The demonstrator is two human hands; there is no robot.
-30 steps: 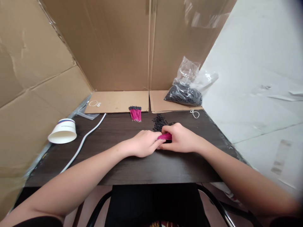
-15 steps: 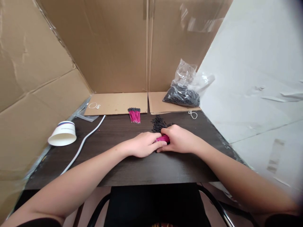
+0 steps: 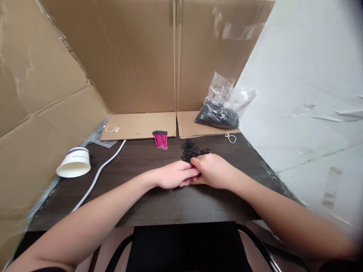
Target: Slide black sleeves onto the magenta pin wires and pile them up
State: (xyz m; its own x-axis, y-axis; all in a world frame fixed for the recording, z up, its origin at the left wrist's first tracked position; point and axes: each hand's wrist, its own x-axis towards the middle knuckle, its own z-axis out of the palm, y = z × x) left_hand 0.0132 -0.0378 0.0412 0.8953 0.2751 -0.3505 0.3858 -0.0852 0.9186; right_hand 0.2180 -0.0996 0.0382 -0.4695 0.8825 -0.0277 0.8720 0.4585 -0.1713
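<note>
Dark bench (image 3: 136,158), cardboard (image 3: 127,56) behind | left hand (image 3: 171,175), right hand (image 3: 214,170): fingers clamped on pink wires (image 3: 190,179) between them (mostly hidden) | black tubes (image 3: 189,150) at 12 o'clock | risk: loosened grip might scatter wires among tubes

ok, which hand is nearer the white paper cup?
Left. The left hand is to the right of the cup, with the white cable lying between them. The right hand is farther off, on the left hand's far side.

bundle (image 3: 160,140) left of pile (image 3: 188,149), bag (image 3: 217,115) behind on cardboard (image 3: 185,124)
</note>
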